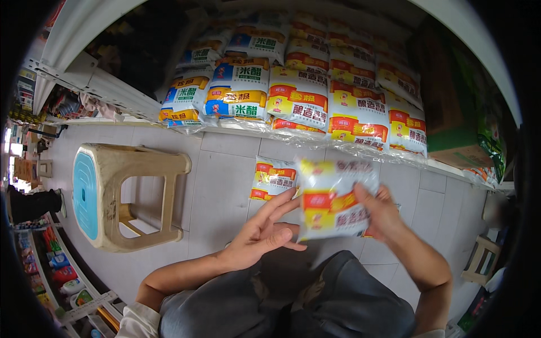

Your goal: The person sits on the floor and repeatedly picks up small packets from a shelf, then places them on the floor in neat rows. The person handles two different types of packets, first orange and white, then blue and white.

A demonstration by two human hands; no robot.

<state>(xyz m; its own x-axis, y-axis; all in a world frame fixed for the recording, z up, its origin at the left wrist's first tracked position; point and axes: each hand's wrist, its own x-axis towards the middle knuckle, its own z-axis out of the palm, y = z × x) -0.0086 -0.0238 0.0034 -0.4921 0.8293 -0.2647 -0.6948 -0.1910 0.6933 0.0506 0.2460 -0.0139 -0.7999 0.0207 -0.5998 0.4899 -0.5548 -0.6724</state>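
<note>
My right hand (380, 211) is closed on the right side of a plump white, red and yellow soy sauce pouch (332, 203), its thumb across the front. The pouch is slightly blurred and hangs over my knees. My left hand (265, 234) is open by the pouch's left edge, fingers apart; whether the fingertips touch it I cannot tell. A matching pouch (273, 180) lies on the grey tiled floor, just beyond my left fingers. Something mostly hidden lies on the floor behind my right hand.
Ahead, a low shelf holds stacked soy sauce pouches (298, 98) and, to their left, blue and orange vinegar pouches (236, 90), with clear plastic film along the front. A green carton (459, 152) stands at right, a beige stool with a blue top (84, 194) lies sideways at left.
</note>
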